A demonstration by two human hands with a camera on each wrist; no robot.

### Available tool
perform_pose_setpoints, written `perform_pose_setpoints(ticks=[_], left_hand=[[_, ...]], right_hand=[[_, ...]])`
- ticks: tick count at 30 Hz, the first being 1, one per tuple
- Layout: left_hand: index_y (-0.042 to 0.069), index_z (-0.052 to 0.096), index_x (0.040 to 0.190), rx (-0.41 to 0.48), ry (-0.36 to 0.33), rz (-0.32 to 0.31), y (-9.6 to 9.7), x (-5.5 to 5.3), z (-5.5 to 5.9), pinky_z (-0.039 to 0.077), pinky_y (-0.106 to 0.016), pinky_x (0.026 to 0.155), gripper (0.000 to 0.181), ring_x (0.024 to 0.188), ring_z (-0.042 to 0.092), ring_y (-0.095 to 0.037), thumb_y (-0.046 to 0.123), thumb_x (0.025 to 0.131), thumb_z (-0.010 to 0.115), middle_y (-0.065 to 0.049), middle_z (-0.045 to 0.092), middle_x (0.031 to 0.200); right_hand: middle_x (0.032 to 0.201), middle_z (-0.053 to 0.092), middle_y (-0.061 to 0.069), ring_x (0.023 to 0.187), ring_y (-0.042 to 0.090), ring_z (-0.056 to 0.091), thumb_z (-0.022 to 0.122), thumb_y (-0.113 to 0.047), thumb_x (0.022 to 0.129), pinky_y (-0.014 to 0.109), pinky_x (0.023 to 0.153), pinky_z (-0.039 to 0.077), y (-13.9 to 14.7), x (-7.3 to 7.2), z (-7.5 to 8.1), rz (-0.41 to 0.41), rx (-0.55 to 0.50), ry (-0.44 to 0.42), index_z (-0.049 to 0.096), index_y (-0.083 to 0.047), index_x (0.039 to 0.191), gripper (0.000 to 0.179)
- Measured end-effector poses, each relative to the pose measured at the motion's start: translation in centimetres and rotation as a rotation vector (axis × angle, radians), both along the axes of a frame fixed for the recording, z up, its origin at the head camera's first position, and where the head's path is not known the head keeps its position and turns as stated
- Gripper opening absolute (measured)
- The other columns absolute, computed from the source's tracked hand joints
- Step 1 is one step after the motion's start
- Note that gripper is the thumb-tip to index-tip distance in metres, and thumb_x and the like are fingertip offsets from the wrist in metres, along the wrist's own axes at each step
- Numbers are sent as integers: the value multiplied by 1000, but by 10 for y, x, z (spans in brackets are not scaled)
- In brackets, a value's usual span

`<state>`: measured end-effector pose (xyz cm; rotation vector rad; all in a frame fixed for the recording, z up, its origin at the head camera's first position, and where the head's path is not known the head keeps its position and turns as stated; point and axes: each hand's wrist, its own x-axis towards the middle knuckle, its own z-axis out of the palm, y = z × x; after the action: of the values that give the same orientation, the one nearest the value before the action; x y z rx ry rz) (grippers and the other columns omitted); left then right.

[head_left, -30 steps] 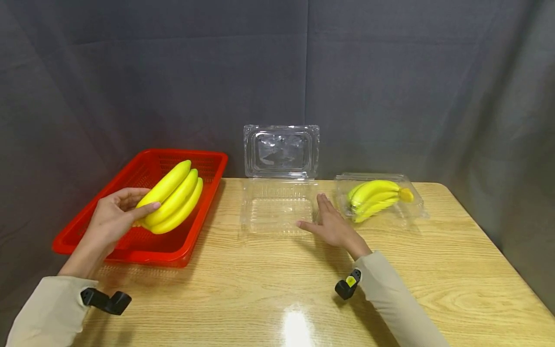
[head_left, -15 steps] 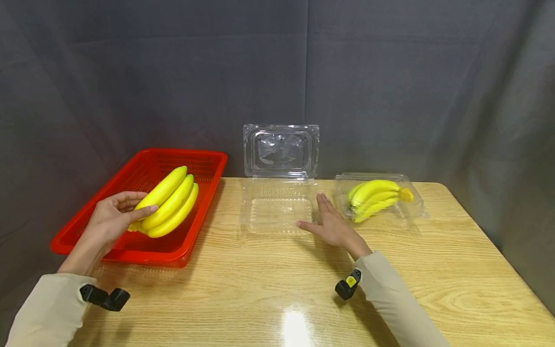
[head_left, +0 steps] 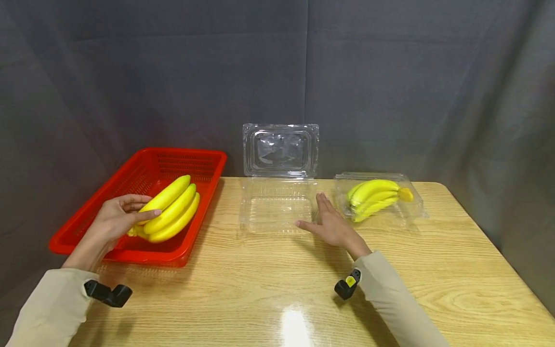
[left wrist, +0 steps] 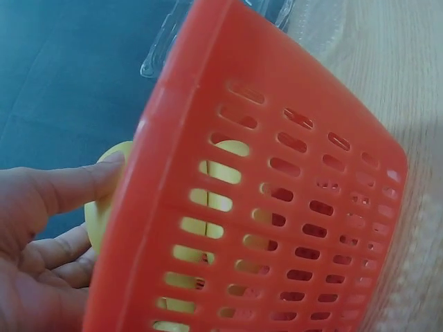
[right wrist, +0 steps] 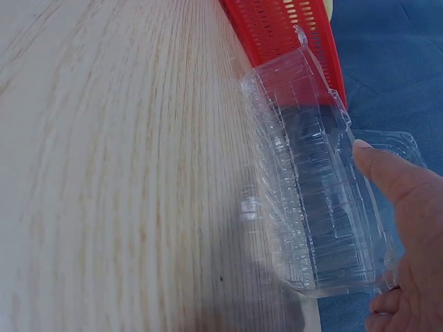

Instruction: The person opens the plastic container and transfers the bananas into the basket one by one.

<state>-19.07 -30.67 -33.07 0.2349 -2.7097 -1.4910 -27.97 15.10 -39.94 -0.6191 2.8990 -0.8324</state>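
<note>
A bunch of yellow bananas (head_left: 171, 209) is pinched near its stem end between the thumb and fingers of my left hand (head_left: 114, 219). It hangs within the outline of the red plastic basket (head_left: 184, 258). In the left wrist view, the basket's slotted wall (left wrist: 277, 180) hides much of the bananas. My right hand (head_left: 336, 229) reaches to the right side of a clear plastic clamshell box (head_left: 277, 212), fingers extended and thumb spread. Its thumb (right wrist: 384, 166) lies at the box's rim in the right wrist view. The box's lid (head_left: 279, 149) stands raised behind it.
Right of my right hand, another clear clamshell box (head_left: 412, 212) holds a second bunch of bananas (head_left: 375, 197), its lid apparently down. Everything stands on a wooden table (head_left: 243, 294). A dark grey curtain (head_left: 277, 62) hangs behind the table's back edge.
My left hand has lowered the bunch of bananas further into the basket, shifting slightly toward the near side. My right hand and the clamshell boxes have stayed put.
</note>
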Motion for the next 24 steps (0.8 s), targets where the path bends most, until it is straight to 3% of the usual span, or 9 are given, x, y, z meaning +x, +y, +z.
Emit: perform_pose_setpoints(ticks=[10, 24], left_hand=[[-8, 48, 134, -2, -34, -25, 4, -2, -3, 53, -27, 66, 70, 82, 56, -19, 33, 85, 76, -15, 59, 110], [-9, 49, 133, 5, -64, -74, 6, -7, -12, 52, -27, 67, 69, 92, 53, -25, 29, 84, 77, -19, 58, 118]], right_hand=[[160, -4, 14, 145, 30, 1, 50, -71, 86, 49, 114, 11, 0, 0, 1, -13, -7, -44, -2, -2, 153, 110], [160, -5, 14, 145, 31, 0, 52, -68, 87, 48, 114, 9, -3, -3, -2, -24, -2, -40, -2, -1, 153, 108]])
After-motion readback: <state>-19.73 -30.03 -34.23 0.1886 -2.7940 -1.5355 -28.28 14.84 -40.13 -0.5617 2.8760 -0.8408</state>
